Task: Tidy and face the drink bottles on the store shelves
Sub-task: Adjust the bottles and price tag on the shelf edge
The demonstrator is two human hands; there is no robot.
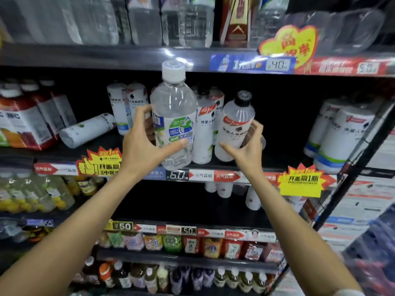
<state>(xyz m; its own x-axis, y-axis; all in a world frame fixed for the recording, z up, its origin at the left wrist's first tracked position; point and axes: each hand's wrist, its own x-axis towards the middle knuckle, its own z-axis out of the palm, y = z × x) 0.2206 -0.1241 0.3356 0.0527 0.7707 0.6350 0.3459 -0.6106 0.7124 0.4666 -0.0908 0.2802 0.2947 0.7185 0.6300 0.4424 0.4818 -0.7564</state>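
Note:
My left hand (142,139) grips a clear bottle (173,116) with a white cap and a green-and-white label, held upright in front of the middle shelf's edge (224,175). My right hand (248,146) wraps the lower part of a white-sleeved bottle (235,127) with a black cap, which leans to the right on that shelf. Between the two stands another white-sleeved bottle (206,129). A white bottle (86,130) lies on its side at the left of the shelf. More upright white bottles (126,103) stand behind.
Red-labelled juice bottles (27,122) fill the shelf's left end and large white bottles (339,133) its right end. Clear water bottles (145,20) line the shelf above. Yellow promo tags (301,182) hang from the shelf edge. Lower shelves hold several coloured drinks (171,243).

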